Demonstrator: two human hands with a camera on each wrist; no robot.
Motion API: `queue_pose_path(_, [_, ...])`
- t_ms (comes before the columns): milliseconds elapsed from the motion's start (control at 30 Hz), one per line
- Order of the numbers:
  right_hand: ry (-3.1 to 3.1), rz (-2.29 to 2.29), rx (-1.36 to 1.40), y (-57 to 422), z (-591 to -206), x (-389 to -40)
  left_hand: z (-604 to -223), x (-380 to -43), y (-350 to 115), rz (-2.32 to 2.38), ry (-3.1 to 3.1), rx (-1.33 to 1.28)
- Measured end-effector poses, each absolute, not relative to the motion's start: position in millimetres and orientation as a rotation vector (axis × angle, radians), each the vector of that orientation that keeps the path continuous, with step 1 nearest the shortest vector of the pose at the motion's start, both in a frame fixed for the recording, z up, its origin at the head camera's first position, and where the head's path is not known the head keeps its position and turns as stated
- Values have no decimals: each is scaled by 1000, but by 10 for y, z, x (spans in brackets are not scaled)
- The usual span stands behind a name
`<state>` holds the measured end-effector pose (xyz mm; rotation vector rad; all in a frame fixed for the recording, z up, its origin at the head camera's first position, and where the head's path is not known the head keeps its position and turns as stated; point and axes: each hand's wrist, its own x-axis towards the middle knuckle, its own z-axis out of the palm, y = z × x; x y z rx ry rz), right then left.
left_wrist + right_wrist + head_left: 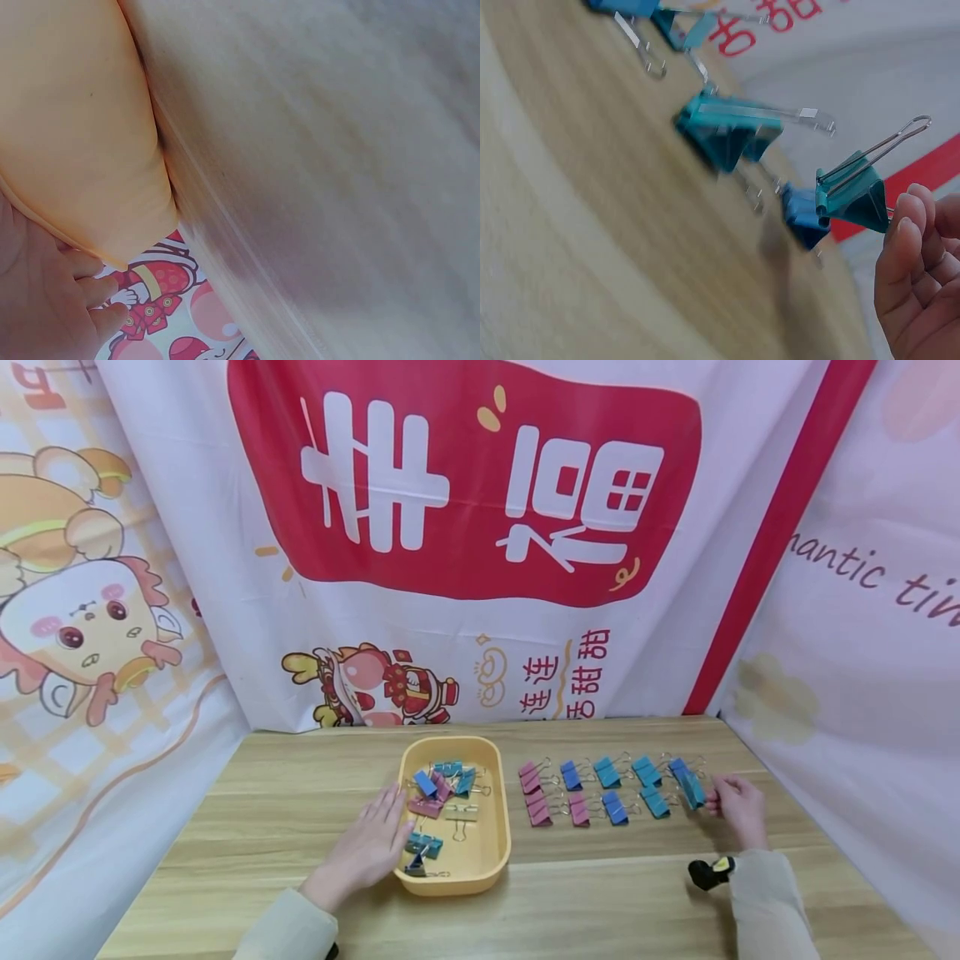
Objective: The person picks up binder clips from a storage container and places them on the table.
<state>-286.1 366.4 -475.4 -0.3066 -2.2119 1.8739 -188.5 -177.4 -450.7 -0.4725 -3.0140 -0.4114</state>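
Note:
My right hand (738, 810) pinches a teal binder clip (853, 193) by one of its wire handles, held just above the table at the right end of two rows of binder clips. Right behind that clip lies a blue binder clip (804, 215), partly covered by it in the head view. My left hand (367, 839) rests against the left rim of a yellow tray (486, 839), its fingers extended along the edge. Inside the tray are several loose binder clips, among them a pink one (426, 808) and a pale yellow one (461, 812).
Two rows of clips run across the wooden table (585, 910): pink clips (538, 810) at the left, then blue (615, 808) and teal (656, 802). A printed cloth (465, 652) hangs along the back edge, with more cloth at both sides.

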Motion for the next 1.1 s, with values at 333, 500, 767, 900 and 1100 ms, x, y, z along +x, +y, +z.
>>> queue_pose_path(333, [-2189, 2004, -416, 3777, -4988, -2933, -4477, -1880, -1762, -399, -3024, -470])
queue_pose_path(500, [-2201, 2000, -404, 3814, -5023, -2953, -4479, -1877, -1762, -388, -3026, -471])
queue_pose_path(767, [-2234, 2024, -423, 3875, -5052, -2977, -4471, -1887, -1757, -391, -3025, -470])
queue_pose_path(900, [-2280, 1997, -450, 3892, -5056, -2984, -4475, -1888, -1757, -387, -3022, -477])
queue_pose_path(1100, [-2280, 2008, -468, 3887, -5050, -2970, -4490, -1881, -1763, -391, -3015, -481])
